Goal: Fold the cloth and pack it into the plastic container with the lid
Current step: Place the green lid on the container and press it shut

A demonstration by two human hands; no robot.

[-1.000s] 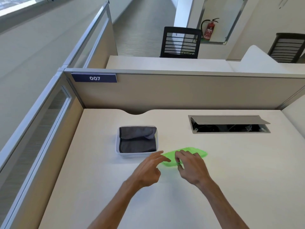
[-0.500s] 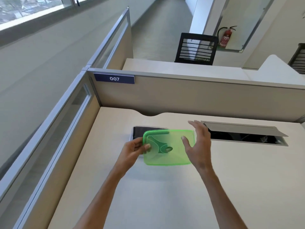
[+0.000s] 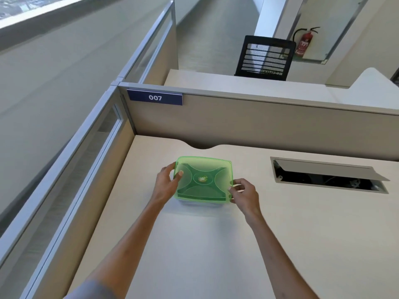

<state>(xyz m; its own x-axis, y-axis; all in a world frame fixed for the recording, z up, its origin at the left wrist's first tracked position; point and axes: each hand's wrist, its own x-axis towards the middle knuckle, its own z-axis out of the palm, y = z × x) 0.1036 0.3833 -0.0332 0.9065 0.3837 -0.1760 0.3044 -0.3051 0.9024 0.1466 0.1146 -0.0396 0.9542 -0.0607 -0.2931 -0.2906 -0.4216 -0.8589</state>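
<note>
A translucent green lid (image 3: 204,179) lies flat on top of the clear plastic container (image 3: 194,203), whose front wall shows just below the lid's near edge. The dark cloth shows only as a dark shape through the lid. My left hand (image 3: 166,184) grips the lid's left edge, thumb on top. At the near right corner, my right hand (image 3: 245,194) pinches the lid with thumb and fingers.
The container stands on a pale desk (image 3: 194,244) in a cubicle. An open cable hatch (image 3: 328,175) sits to the right. Partition walls (image 3: 259,124) close off the back and left; one carries a "007" sign (image 3: 154,97).
The lid was picked up from the desk to the right of the container, carried left over it, and now rests on top of it, covering the cloth. Both hands still hold its edges.
</note>
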